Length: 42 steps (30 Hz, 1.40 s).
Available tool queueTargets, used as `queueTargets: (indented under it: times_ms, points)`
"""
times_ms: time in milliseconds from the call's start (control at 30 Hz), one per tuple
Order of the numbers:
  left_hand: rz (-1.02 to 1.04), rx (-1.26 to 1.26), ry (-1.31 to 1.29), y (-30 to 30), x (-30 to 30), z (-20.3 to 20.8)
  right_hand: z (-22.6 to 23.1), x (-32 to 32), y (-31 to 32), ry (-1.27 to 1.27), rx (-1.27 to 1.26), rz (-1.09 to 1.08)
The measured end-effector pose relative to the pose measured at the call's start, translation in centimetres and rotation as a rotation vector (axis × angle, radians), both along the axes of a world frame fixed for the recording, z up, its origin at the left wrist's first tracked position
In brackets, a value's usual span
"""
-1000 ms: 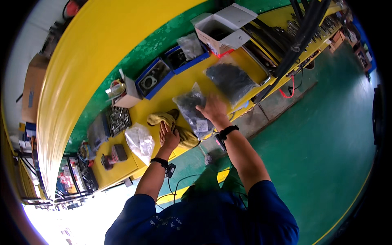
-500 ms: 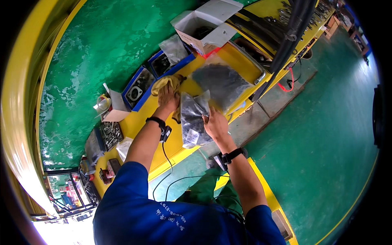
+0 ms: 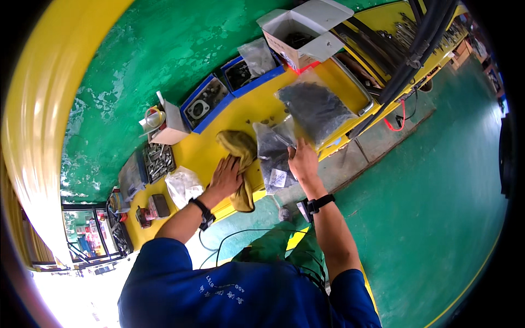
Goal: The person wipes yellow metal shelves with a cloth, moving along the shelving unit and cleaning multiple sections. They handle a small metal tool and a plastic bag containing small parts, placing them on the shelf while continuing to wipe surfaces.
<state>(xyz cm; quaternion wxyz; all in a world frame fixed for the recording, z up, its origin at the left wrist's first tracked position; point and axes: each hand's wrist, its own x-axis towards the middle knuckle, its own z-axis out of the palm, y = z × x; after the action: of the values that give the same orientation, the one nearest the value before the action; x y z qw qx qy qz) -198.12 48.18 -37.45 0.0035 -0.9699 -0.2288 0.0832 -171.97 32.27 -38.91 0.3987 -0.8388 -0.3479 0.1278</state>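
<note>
A crumpled yellow-brown cloth (image 3: 238, 145) lies on the yellow workbench, its lower end hanging at the front edge. My left hand (image 3: 223, 177) presses down on the cloth, fingers bent over its folds. Just to the right, a clear plastic bag (image 3: 270, 156) of dark contents with a white label is pinched near its top by my right hand (image 3: 304, 161). What exactly fills the bag cannot be made out. Behind it lies a larger clear bag (image 3: 317, 112) of dark material. A few small dark bits (image 3: 267, 119) sit on the bench beyond the cloth.
Blue trays of metal parts (image 3: 206, 104) line the bench's back edge, beside an open white carton (image 3: 298, 41). At left are a small box with tape (image 3: 170, 126), a bin of bolts (image 3: 159, 160) and a white plastic bag (image 3: 184, 186). Black hoses (image 3: 413, 57) cross at right.
My left hand has drawn the cloth toward the bench's front edge, uncovering small dark bits. My right hand still holds the bag. The view has shifted a little.
</note>
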Motion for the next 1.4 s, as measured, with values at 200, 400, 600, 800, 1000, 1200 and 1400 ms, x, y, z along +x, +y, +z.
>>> queueTargets:
  times_ms: [200,400,600,800,1000,1200,1400]
  points:
    - [0.333,0.046,-0.017,-2.9,-8.2,-1.2,-1.0,-2.0,2.9,-0.049,0.019,0.086]
    - [0.417,0.031,-0.046,-3.7,-7.4,-1.2,0.4,-5.1,5.8,-0.005,-0.080,0.189]
    - [0.496,0.032,-0.016,-2.7,-7.8,-1.3,0.0,-4.6,6.6,-0.052,-0.057,0.160]
    - [0.781,-0.029,-0.108,0.1,-4.1,1.7,2.0,-1.9,9.8,0.000,-0.069,0.209]
    - [0.536,-0.141,-0.392,4.3,2.4,8.1,3.1,-0.6,11.2,0.121,0.017,0.163]
    - [0.281,-0.475,-0.578,7.2,4.0,5.0,5.4,-2.2,8.9,0.177,0.202,0.284]
    - [0.304,-0.478,-0.579,4.8,3.9,11.0,8.2,-1.9,6.9,0.237,0.435,0.239]
